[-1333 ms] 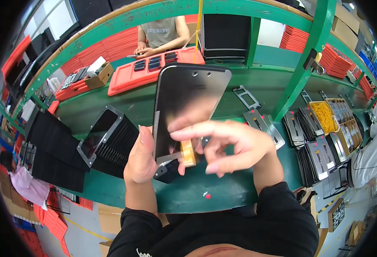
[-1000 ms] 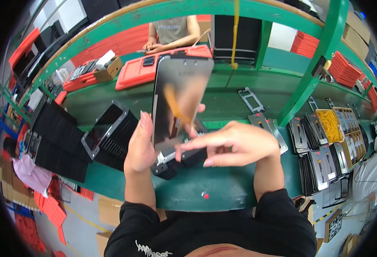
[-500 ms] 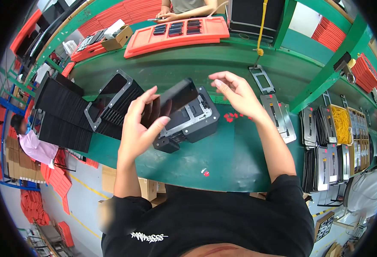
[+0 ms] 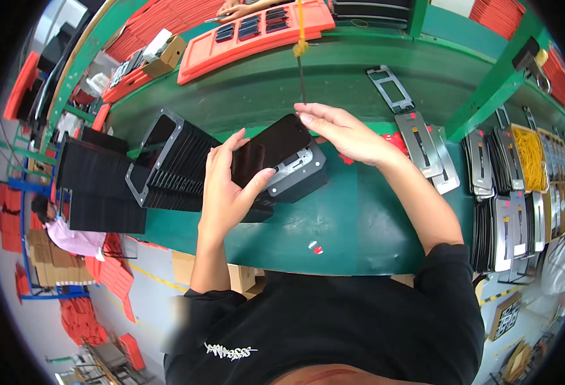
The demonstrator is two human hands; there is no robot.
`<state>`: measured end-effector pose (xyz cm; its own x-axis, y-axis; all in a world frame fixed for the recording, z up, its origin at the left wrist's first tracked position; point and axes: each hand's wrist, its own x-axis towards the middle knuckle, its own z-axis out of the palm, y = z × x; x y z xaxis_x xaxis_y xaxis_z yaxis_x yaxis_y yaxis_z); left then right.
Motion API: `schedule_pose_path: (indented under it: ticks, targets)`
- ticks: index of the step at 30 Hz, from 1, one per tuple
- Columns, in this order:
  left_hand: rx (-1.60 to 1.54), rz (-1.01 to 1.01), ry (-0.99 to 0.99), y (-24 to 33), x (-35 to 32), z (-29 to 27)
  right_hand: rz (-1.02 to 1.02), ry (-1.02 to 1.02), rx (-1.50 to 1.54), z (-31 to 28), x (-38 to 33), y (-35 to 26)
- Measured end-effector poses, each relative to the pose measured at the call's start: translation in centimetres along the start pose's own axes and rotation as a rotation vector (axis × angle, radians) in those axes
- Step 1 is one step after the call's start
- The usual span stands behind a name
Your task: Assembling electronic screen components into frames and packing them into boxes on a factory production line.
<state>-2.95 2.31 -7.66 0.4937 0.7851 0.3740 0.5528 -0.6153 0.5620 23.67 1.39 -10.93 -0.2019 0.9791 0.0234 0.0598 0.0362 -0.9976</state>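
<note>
Black panel (image 4: 271, 154): centre of frame, tilted, lying over a grey jig (image 4: 295, 176) on the green surface (image 4: 359, 218).
Left hand (image 4: 228, 186): grip closed on the panel's lower-left end, thumb across its face.
Right hand (image 4: 347, 135): fingertips pinching the panel's upper-right corner.
Stack of black frames (image 4: 173, 163): just left of the left hand.
Metal plates (image 4: 424, 147): right of the right hand.
Red tray (image 4: 250, 29): top of frame, with dark parts.
</note>
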Motion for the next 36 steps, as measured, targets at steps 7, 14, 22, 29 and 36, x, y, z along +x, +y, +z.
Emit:
schedule_pose_path:
  ticks: [7,14,22,29,36]
  targets:
    - [0.149,0.048,0.002,0.6,-0.3,0.0,-0.054,-0.076,-0.194,-0.6,-0.2,1.3]
    - [0.153,0.118,0.045,0.0,-0.7,-0.2,-0.052,-0.076,-0.278,-0.1,-0.7,0.8]
    - [0.133,0.080,0.021,-0.4,-1.0,-0.5,-0.063,-0.046,-0.290,0.5,-0.6,1.0]
    - [0.263,0.101,0.056,-0.5,-1.1,-1.7,-0.038,-0.045,-0.312,0.5,-0.7,0.5]
    - [-0.088,-0.076,-0.174,-3.5,-3.3,-4.3,-0.086,-0.033,-0.210,1.1,-1.0,0.1]
